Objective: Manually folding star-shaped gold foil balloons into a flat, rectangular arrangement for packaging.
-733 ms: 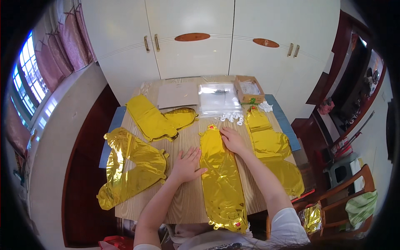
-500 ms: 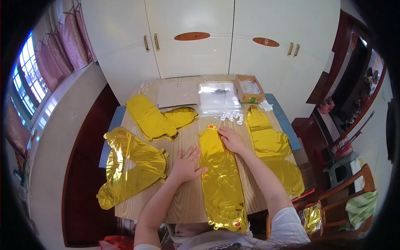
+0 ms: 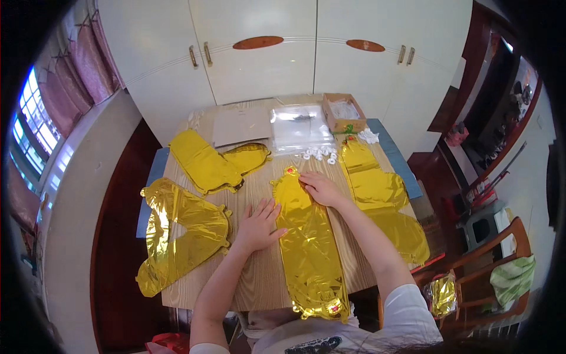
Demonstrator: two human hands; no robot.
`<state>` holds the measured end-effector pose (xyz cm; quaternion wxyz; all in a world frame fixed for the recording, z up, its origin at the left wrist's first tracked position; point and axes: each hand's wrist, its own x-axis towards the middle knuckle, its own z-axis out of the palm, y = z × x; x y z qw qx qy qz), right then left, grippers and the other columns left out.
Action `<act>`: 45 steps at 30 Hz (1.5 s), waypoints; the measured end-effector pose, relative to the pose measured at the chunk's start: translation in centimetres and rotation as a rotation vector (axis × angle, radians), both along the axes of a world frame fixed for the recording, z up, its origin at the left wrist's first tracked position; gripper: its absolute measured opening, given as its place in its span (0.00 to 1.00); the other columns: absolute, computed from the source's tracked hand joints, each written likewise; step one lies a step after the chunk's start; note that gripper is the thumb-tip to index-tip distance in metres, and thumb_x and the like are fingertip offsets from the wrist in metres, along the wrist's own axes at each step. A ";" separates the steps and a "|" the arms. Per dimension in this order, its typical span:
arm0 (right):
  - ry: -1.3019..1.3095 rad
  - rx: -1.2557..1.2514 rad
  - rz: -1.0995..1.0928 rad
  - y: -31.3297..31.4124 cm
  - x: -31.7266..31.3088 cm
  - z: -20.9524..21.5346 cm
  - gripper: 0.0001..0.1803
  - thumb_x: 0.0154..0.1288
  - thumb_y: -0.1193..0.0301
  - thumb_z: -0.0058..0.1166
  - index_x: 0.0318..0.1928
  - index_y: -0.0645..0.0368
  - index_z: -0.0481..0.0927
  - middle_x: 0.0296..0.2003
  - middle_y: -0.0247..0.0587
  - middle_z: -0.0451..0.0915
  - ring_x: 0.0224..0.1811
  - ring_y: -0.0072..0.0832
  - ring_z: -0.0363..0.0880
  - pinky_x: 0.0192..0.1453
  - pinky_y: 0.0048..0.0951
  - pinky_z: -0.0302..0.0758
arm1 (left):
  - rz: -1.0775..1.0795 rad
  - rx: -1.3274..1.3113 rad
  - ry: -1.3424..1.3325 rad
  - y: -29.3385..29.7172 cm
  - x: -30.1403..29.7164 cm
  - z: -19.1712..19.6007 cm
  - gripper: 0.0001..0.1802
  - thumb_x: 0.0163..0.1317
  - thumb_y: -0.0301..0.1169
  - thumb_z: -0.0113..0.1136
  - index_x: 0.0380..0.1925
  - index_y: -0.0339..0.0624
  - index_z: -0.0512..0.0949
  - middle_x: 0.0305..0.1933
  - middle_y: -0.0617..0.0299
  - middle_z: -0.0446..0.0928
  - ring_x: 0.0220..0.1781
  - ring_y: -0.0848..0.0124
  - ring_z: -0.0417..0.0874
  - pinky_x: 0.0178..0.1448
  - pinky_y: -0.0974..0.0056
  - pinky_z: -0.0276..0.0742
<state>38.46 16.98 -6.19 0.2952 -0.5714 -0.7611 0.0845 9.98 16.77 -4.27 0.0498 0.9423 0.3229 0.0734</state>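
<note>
A long, flat gold foil balloon (image 3: 309,242) lies lengthwise before me, its near end at the table's front edge. It has a small red spot at each end. My left hand (image 3: 257,228) rests flat on the wood at its left side, fingers spread, the thumb over its edge. With fingers stretched out, my right hand (image 3: 321,187) lies on its upper right edge near the far end. Other flat gold foil balloons lie around: a wide curved one (image 3: 186,227) at left, a bent one (image 3: 206,165) behind it, and a stepped one (image 3: 380,192) at right.
At the back of the wooden table (image 3: 259,283) are a grey-brown card sheet (image 3: 242,127), clear plastic bags (image 3: 299,127), small white rings (image 3: 318,154) and a cardboard box (image 3: 343,112). White cabinets (image 3: 259,71) stand behind. A wooden chair (image 3: 519,236) is at the right.
The whole view has shifted slightly, so the table sits a little higher and further left. My hands stay in nearly the same places by the long balloon.
</note>
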 end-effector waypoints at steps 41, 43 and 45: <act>-0.132 0.282 0.254 -32.7 -5.0 0.1 0.09 0.53 0.69 0.60 0.37 0.48 0.78 0.44 0.31 0.77 0.51 0.31 0.72 0.62 0.47 0.69 | 0.004 -0.035 0.049 0.0 0.3 0.1 0.40 0.66 0.59 0.45 0.72 0.48 0.56 0.76 0.55 0.55 0.79 0.59 0.49 0.78 0.45 0.39; -0.130 0.287 0.258 -32.7 -5.0 0.0 0.09 0.52 0.69 0.60 0.36 0.48 0.78 0.44 0.31 0.77 0.51 0.31 0.72 0.62 0.47 0.70 | 0.004 -0.031 0.050 0.0 0.3 0.2 0.40 0.66 0.59 0.45 0.72 0.49 0.56 0.76 0.55 0.55 0.79 0.59 0.50 0.78 0.45 0.39; -0.125 0.285 0.262 -32.7 -4.9 -0.1 0.09 0.53 0.69 0.60 0.36 0.48 0.77 0.44 0.31 0.77 0.51 0.31 0.72 0.62 0.47 0.70 | 0.006 -0.026 0.052 0.0 0.3 0.2 0.40 0.66 0.59 0.45 0.72 0.49 0.56 0.76 0.55 0.55 0.79 0.59 0.50 0.78 0.45 0.39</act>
